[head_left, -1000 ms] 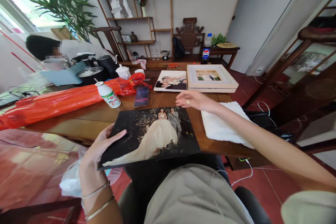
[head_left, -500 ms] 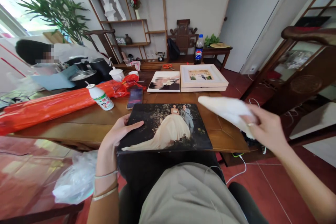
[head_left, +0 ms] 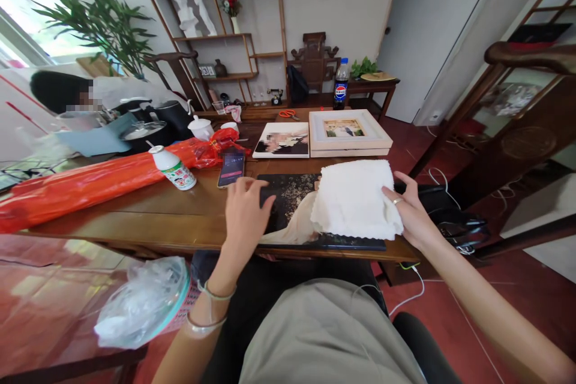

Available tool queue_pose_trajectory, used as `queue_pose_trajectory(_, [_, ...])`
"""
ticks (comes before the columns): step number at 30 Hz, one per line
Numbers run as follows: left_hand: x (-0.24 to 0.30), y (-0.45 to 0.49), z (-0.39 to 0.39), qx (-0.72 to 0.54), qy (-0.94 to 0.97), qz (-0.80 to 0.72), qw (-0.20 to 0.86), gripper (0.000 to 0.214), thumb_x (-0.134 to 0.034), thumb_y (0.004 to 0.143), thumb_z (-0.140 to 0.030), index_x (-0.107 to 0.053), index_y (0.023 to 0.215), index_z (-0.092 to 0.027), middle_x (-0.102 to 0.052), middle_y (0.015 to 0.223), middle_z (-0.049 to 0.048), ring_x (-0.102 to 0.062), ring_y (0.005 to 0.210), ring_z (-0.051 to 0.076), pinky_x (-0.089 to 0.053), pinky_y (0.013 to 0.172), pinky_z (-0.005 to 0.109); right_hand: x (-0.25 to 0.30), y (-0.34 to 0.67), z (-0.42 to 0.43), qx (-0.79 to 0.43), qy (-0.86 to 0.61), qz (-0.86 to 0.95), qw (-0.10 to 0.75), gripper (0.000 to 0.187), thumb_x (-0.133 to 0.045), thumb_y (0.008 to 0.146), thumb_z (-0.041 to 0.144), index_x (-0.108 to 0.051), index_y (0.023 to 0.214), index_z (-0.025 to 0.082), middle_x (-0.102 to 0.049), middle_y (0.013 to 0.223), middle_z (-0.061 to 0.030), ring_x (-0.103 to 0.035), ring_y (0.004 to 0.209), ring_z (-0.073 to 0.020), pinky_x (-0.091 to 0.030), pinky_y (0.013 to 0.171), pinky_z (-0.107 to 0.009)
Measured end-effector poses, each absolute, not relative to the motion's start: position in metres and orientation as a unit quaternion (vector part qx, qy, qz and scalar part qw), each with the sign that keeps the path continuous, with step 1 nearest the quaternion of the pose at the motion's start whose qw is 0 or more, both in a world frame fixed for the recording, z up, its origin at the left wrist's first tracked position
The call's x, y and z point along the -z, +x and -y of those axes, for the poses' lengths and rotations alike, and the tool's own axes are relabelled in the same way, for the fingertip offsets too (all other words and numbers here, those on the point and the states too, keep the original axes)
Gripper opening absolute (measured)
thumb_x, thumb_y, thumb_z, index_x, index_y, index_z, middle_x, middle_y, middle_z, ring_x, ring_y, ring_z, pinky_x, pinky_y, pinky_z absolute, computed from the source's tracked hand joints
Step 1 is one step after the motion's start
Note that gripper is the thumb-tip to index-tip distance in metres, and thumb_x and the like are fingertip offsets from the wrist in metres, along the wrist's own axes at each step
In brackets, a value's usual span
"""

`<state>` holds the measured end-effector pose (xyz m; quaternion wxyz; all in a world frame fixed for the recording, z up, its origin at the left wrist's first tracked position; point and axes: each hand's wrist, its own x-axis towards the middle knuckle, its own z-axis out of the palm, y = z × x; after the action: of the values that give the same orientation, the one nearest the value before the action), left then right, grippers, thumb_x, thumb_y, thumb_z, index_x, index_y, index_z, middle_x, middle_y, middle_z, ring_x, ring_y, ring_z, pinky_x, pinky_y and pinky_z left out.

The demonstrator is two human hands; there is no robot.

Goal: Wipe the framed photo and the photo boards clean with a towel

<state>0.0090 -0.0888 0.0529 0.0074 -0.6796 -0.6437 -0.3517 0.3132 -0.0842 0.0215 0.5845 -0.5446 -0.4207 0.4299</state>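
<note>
A dark wedding photo panel (head_left: 288, 198) lies flat on the wooden table (head_left: 189, 216) in front of me. My right hand (head_left: 407, 210) grips a white cloth (head_left: 357, 199) by its right edge, and the cloth hangs spread out over the right part of the panel, hiding the couple's upper bodies. At the panel's left edge is my left hand (head_left: 247, 207), its fingers apart and holding nothing; whether it touches the panel I cannot tell. A phone (head_left: 231, 168) with a lit screen lies just beyond my left fingers.
Behind the panel lie a smaller photo panel (head_left: 281, 140) and a framed photo (head_left: 351, 132). A white bottle (head_left: 172, 168) and a long red plastic-wrapped bundle (head_left: 99, 174) lie at left. Orange-handled scissors (head_left: 288, 114) and a Pepsi bottle (head_left: 341, 84) are farther back. A bagged bin (head_left: 144, 303) stands below left.
The panel has gone from my left hand's grip down onto the table, a little to the right. My left hand has let go. The cloth has moved left and unfolded over the panel.
</note>
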Motion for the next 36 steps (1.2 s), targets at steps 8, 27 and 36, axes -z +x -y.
queue_pose_trajectory(8, [-0.063, 0.116, 0.096, 0.291, -0.771, 0.537, -0.179, 0.044, -0.067, 0.074, -0.05, -0.053, 0.098, -0.016, -0.06, 0.065, 0.0035, -0.062, 0.069, 0.023, -0.043, 0.066, 0.031, -0.036, 0.314, 0.103, -0.469, -0.537, 0.5, 0.491, 0.031, -0.05, 0.084, 0.049, -0.04, 0.106, 0.029, -0.063, 0.092, -0.0019, -0.064, 0.081, -0.022, -0.052, 0.061, -0.034])
queue_pose_trajectory(27, [-0.036, 0.072, 0.074, 0.439, -0.685, 0.349, -0.465, 0.008, -0.053, 0.086, -0.024, -0.049, 0.085, -0.017, -0.042, 0.076, -0.002, -0.044, 0.067, 0.008, -0.037, 0.059, 0.017, -0.037, 0.317, 0.109, -0.567, -0.483, 0.5, 0.443, 0.073, -0.074, 0.065, 0.029, -0.034, 0.126, 0.028, -0.066, 0.107, -0.0067, -0.065, 0.095, -0.0262, -0.053, 0.082, -0.044])
queue_pose_trajectory(36, [-0.046, 0.085, 0.091, 0.4, -0.799, 0.361, -0.267, 0.014, -0.047, 0.089, -0.024, -0.059, 0.096, -0.02, -0.057, 0.107, 0.0086, -0.055, 0.099, 0.019, -0.047, 0.081, 0.032, -0.055, 0.302, 0.087, -0.613, -0.503, 0.437, 0.424, 0.043, -0.073, 0.068, 0.029, -0.057, 0.107, 0.02, -0.068, 0.11, -0.0104, -0.064, 0.099, -0.0292, -0.055, 0.08, -0.04])
